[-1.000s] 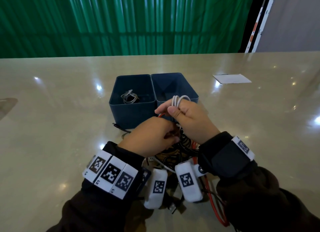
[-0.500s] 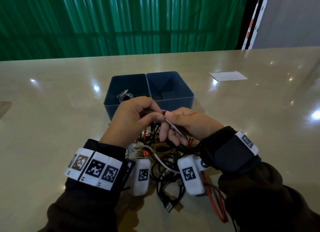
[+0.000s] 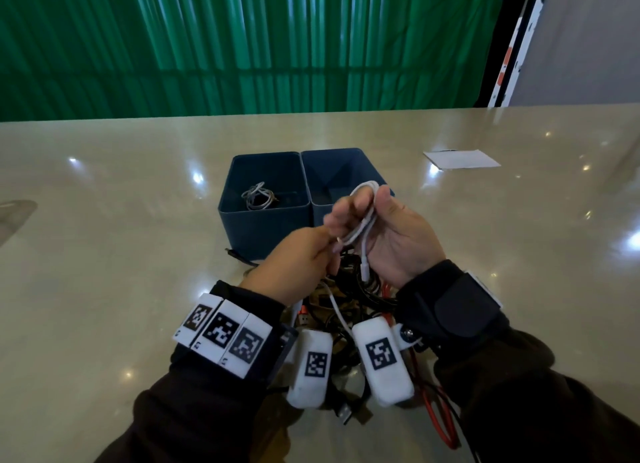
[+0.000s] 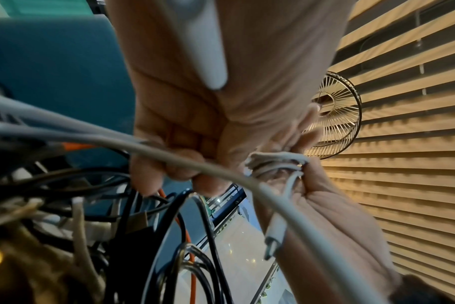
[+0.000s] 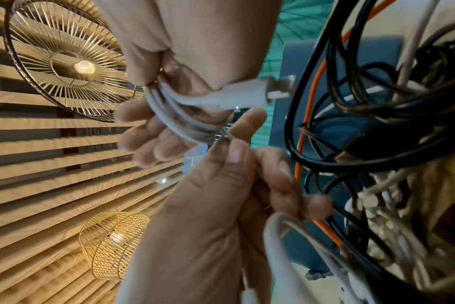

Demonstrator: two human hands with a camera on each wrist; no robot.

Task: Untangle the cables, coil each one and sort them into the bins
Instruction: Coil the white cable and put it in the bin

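A white cable (image 3: 362, 225), wound into a small coil, is gripped in my right hand (image 3: 360, 203), palm turned up, just in front of the right blue bin (image 3: 332, 165). My left hand (image 3: 329, 246) pinches the coil's lower end. In the right wrist view the coil (image 5: 174, 115) lies in the right fingers with its USB plug (image 5: 273, 88) sticking out, and the left thumb and finger meet at its edge. The left blue bin (image 3: 263, 223) holds a coiled grey cable (image 3: 258, 199). A tangle of black, white and orange cables (image 3: 363, 289) lies under both hands.
The two bins stand side by side on a glossy beige table (image 3: 121, 255). A red cable (image 3: 440, 414) loops near my right forearm. A white sheet of paper (image 3: 460, 158) lies at the far right. A green curtain hangs behind the table.
My right hand dipped to the tangle and rose again, palm now turned up with the white coil. My left hand moved from the pile to pinch the coil's lower end.
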